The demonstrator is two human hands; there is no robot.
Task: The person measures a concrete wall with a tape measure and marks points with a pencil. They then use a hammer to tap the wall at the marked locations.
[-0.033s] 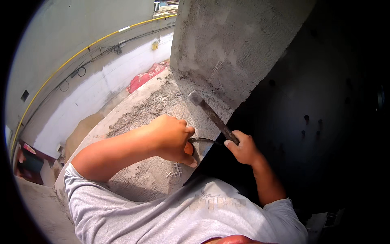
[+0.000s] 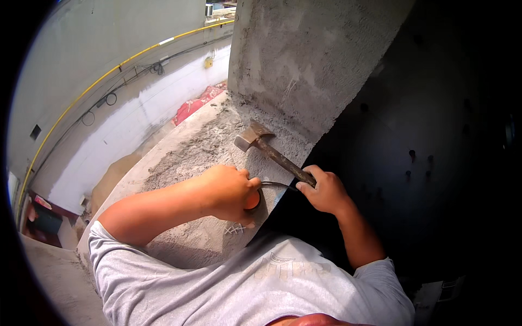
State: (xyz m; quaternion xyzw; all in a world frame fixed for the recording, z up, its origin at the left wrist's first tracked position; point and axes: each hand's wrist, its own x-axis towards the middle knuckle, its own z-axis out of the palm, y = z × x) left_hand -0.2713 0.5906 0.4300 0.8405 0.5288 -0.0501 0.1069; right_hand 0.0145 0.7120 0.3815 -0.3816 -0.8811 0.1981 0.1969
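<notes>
My right hand (image 2: 323, 190) is wrapped round the lower handle of a hammer (image 2: 283, 161). Its metal head has a square face on one end and a flared, blade-like other end, and lies over the rough concrete ledge (image 2: 185, 157). My left hand (image 2: 231, 193) is closed on a round orange object (image 2: 252, 199), mostly hidden by the fingers, so its kind cannot be told. From beside that hand a thin dark strip (image 2: 277, 185) runs toward my right hand. Small white cross-shaped spacers (image 2: 235, 230) lie on the ledge just below my left hand.
A rough concrete upright (image 2: 310, 60) rises at the ledge's far end. Deep shadow (image 2: 413, 190) fills the right side beyond the ledge's edge. To the left, the ground lies lower, with a red sheet (image 2: 198, 103), a white-painted wall (image 2: 125, 130) and a yellow pipe (image 2: 98, 81).
The hammer head has swung left and down, turning so that both ends of it show. My right hand has shifted slightly left and up; my left hand has moved slightly down, covering more of the spacers.
</notes>
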